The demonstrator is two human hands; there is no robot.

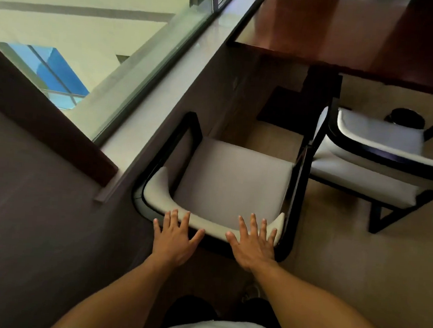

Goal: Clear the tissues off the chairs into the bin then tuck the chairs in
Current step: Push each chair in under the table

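Both spread hands, left hand and right hand, are being pressed on the chair backrest ahead; uneven pushing risks scraping the desk leg.

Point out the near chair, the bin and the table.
near chair (232, 175), head view, on the middle of its pale seat.
bin (408, 118), head view, on its dark rim beyond the second chair.
table (350, 32), head view, on the bare reddish top.

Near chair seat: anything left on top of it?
The near chair shows a bare pale seat cushion, no tissue on it. The left hand and right hand lie open on its backrest. The floor beneath the seat is covered.
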